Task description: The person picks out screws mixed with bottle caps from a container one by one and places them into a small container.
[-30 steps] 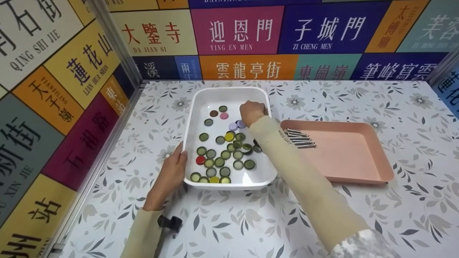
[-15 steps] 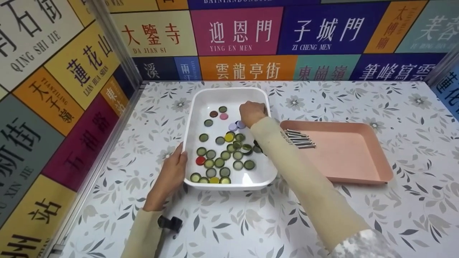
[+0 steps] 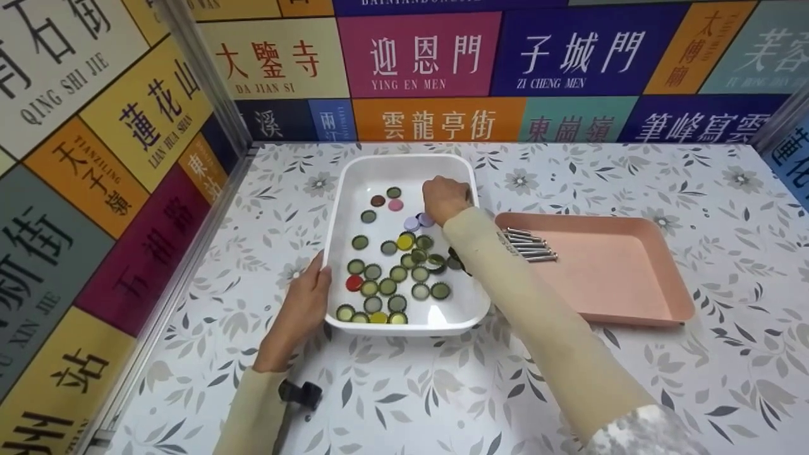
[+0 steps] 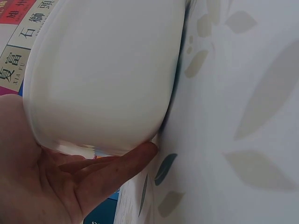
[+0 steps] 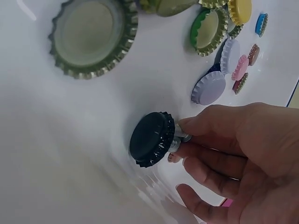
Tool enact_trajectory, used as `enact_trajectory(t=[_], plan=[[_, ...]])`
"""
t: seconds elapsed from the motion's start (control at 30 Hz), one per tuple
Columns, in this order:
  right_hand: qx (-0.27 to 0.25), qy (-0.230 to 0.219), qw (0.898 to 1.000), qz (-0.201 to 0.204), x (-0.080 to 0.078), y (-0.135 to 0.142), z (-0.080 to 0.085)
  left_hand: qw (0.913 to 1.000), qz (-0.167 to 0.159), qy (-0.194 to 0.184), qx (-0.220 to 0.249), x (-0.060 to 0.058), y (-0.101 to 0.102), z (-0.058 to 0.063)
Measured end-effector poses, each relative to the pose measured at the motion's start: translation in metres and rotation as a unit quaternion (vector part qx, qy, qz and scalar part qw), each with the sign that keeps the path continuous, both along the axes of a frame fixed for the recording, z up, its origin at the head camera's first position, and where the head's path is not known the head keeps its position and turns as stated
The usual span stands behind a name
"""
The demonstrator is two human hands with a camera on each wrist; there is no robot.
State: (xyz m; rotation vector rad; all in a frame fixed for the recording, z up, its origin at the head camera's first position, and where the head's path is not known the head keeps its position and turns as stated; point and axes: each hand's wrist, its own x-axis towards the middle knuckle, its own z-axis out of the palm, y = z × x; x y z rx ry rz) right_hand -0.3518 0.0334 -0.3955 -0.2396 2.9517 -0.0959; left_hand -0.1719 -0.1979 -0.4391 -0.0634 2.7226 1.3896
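Note:
My left hand (image 3: 306,297) grips the left side of a white plastic tub (image 3: 404,327), thumb at the rim and fingers along the outer wall (image 4: 103,84). Inside lie many bottle caps, mostly green undersides, with a red cap (image 3: 354,283) and yellow ones among them. At the tub's far right, my right hand (image 3: 445,199) reaches in. In the right wrist view its thumb and index finger pinch a silver screw (image 5: 180,132), with another screw end (image 5: 174,144) close by. A black bottle cap (image 5: 148,140) overlaps the screw tips. Two lilac caps (image 5: 209,87) lie just beyond.
Right of the tub stands a pink tray (image 3: 619,272) with several silver screws (image 3: 531,243) at its left end. A flower-patterned cover (image 3: 404,392) lies over the table. Walls with coloured sign panels (image 3: 417,54) rise behind and at the left.

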Motion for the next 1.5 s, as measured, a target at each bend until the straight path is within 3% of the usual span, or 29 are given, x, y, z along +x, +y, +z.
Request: enact_trajectory(t=[0.33, 0.57, 0.83, 1.1, 1.5], plan=[[-0.013, 0.0, 0.999, 0.03, -0.001, 0.003, 0.009, 1.0, -0.002, 0.004, 0.002, -0.001, 0.001, 0.0], [-0.031, -0.058, 0.997, 0.026, 0.002, 0.005, 0.027, 1.0, -0.001, -0.009, -0.002, -0.001, 0.001, 0.002], [-0.063, -0.131, 0.989, 0.016, 0.007, 0.011, 0.052, 1.0, 0.003, 0.006, -0.006, 0.0, 0.001, 0.001], [-0.045, -0.112, 0.992, 0.041, 0.01, 0.025, 0.062, 0.9999, -0.005, 0.001, -0.011, 0.002, -0.002, 0.0], [-0.097, -0.163, 0.982, 0.004, 0.018, 0.056, 0.076, 0.9997, -0.011, -0.001, -0.023, 0.0, -0.001, 0.002]])
